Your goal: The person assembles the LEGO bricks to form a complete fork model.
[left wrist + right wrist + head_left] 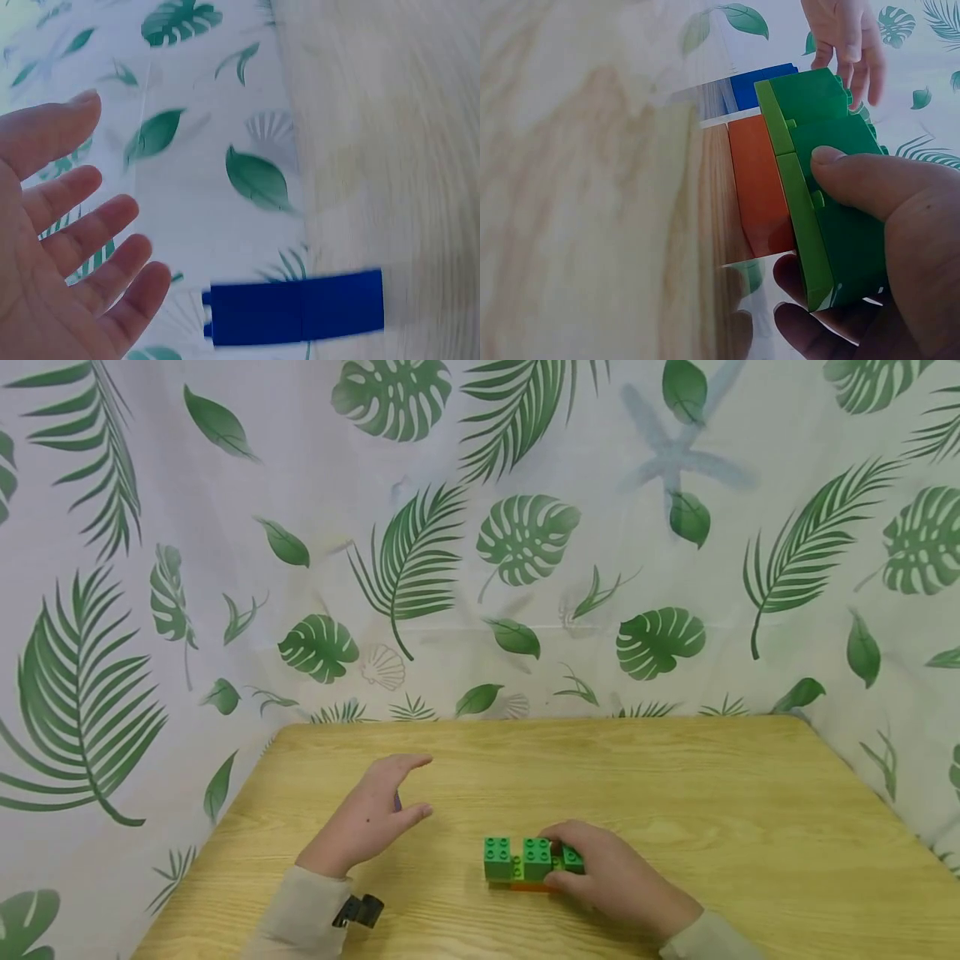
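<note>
My right hand (615,877) grips a toy-brick assembly at its right end, thumb on the near side and fingers behind. Green bricks (497,860) form its top, with gaps between them. Below them run thin light green bricks (799,210), and an orange brick (757,184) is at the bottom, right by the tabletop. My left hand (363,822) is over the left part of the table, thumb and fingers spread, holding nothing. Beyond it, two stacked blue bricks (300,311) stand upright on the table; the head view shows just a sliver of them behind this hand.
The wooden table (712,793) reaches back to a white curtain (555,468) printed with green leaves, which also hangs along both sides. A black strap piece (360,910) sticks out from the left sleeve.
</note>
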`<state>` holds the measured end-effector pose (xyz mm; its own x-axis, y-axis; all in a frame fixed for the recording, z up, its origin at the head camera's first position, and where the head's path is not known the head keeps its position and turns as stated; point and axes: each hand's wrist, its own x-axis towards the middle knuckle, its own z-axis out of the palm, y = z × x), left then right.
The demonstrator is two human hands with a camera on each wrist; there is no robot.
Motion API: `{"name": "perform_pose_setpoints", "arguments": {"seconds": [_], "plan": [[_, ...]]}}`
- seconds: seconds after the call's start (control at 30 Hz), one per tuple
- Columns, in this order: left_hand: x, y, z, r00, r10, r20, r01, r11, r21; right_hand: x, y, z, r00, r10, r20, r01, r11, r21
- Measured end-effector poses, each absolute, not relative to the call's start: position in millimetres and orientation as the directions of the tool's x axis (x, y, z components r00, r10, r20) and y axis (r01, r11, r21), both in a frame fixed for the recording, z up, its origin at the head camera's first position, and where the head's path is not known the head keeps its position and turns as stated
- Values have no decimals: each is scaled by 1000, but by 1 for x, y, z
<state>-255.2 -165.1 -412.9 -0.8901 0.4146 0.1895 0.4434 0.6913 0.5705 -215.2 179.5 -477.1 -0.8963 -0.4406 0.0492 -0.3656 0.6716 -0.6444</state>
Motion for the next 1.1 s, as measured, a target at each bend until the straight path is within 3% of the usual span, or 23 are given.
{"name": "perform_pose_setpoints", "arguments": {"seconds": [0.23,0.47,0.6,1.1], "plan": [[-273,-205,-418,-947,273,171,319,715,622,-217,174,-480,-897,-441,40,-360,675,-644],[-286,-236,-441,-982,186,24,130,578,806,-217,171,-481,-896,-442,34,-361,683,-635],[-290,-242,-457,-983,179,-31,67,517,854,-217,172,-480,-895,-444,34,-361,678,-641],[-296,-228,-480,-984,177,9,94,480,872,-214,177,-472,-905,-423,43,-352,691,-632]]}}
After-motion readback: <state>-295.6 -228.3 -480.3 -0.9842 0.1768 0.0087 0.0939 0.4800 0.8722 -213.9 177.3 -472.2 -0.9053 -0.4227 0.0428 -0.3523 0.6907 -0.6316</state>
